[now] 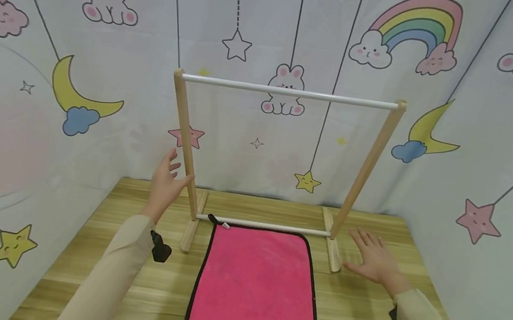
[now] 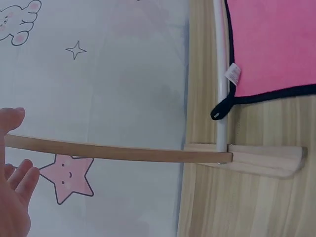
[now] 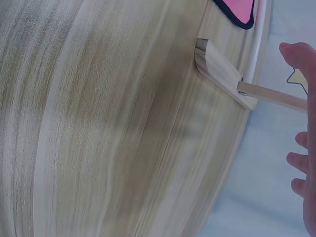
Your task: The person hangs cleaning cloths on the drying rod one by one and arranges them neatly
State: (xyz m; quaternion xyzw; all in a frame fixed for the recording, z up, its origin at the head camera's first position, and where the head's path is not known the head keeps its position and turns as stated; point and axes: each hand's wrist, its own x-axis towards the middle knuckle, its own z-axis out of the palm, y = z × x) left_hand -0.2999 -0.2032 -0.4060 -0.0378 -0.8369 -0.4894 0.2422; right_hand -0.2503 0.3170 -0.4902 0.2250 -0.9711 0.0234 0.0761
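The left grip (image 1: 167, 183) and right grip (image 1: 376, 259), fingers relaxed and empty, flank the rack (image 1: 237, 85); its placing seems in hand, and next perhaps calls for pinching the pink cloth (image 1: 259, 287).

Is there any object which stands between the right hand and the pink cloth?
Yes: the rack's right wooden foot lies low on the table between the right hand and the pink cloth. In front of that foot's near end, nothing visible stands between them.
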